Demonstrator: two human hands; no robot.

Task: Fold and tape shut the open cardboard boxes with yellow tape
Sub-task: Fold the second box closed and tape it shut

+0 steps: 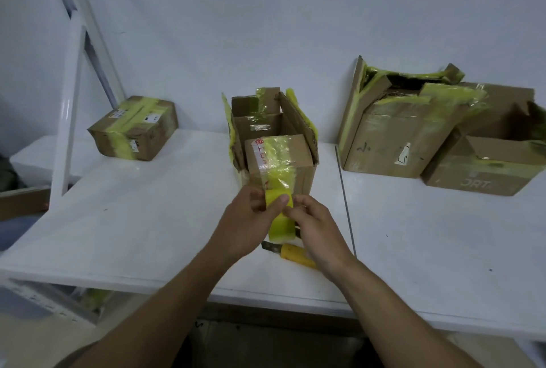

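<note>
A small cardboard box (277, 160) with old yellow tape across its top stands mid-table, in front of a taller open box (257, 119) whose flaps stick up. A roll of yellow tape (280, 227) is held upright between my hands, just in front of the small box. My left hand (251, 219) grips the roll's left side, with its thumb on the free tape end. My right hand (313, 222) pinches the tape at the roll's right side.
A yellow utility knife (295, 253) lies on the white table (147, 219) under my right wrist. A taped box (133, 128) sits at back left. Two open boxes (393, 128) (487, 148) stand at back right. A white ladder frame (71, 95) leans at the left.
</note>
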